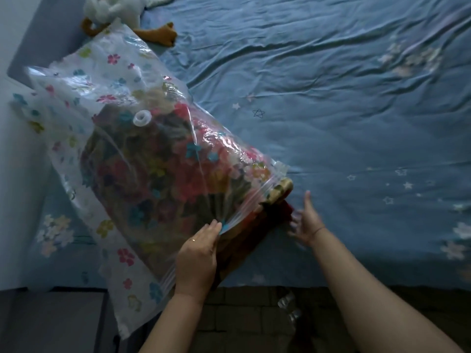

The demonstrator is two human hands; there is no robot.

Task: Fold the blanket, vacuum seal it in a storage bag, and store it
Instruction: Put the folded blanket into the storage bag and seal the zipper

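Note:
A clear storage bag point(109, 80) printed with small flowers lies diagonally across the left of the bed. A folded floral blanket point(163, 171) fills most of it, and its red end point(276, 200) sticks out of the bag's mouth. A round white valve point(141, 118) sits on the bag's upper face. My left hand point(197, 253) holds the zip edge of the mouth, fingers over the plastic. My right hand point(304, 222) hovers beside the blanket's protruding end with fingers spread, blurred; I cannot tell whether it touches the blanket.
The bed is covered by a wrinkled blue sheet point(331, 98) with stars and flowers. A white plush toy with orange feet point(112, 11) lies at the head of the bed. A grey headboard point(38, 34) runs along the left. Dark floor point(254, 319) shows below.

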